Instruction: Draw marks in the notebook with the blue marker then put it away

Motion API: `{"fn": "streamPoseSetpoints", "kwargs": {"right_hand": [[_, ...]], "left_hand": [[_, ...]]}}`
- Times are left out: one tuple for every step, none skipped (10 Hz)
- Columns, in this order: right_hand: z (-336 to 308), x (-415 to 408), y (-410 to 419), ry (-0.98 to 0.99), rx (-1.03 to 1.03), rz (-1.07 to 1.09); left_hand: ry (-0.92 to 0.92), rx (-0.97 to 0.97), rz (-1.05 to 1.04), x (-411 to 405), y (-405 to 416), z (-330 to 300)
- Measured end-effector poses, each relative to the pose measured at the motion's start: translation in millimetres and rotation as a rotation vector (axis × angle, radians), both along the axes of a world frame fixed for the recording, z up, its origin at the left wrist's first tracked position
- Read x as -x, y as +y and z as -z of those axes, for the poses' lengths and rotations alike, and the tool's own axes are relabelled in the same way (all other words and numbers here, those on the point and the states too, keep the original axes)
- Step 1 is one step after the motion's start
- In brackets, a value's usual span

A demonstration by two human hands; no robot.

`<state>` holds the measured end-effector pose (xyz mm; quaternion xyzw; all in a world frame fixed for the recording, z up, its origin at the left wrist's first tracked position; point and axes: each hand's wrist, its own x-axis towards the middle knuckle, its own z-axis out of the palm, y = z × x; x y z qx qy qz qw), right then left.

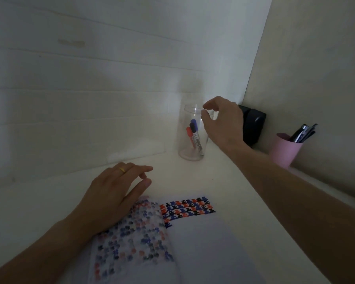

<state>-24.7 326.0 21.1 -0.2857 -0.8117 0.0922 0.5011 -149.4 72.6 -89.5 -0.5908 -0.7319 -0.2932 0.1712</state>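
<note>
An open notebook [193, 242] lies at the front of the white desk, its pages covered with rows of red, blue and black marks. My left hand [111, 193] rests palm down on the notebook's left page corner, fingers loosely spread, a gold ring on one finger. A clear jar [184, 146] stands at the back of the desk holding a blue marker [194, 124], a red marker [190, 135] and a dark-capped one. My right hand [223, 124] hovers at the jar's rim, fingers curled apart, holding nothing.
A pink cup [284, 150] with several pens stands at the right against the side wall. A black box-like object [253, 124] sits in the corner behind my right hand. White walls close in the desk at the back and right.
</note>
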Motion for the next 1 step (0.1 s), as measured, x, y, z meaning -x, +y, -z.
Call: {"fn": "streamPoseSetpoints", "kwargs": {"right_hand": [[26.2, -33.7, -32.6, -0.043, -0.013, -0.058]], "left_hand": [[0.017, 0.016, 0.004, -1.8, 1.1, -1.1]]}}
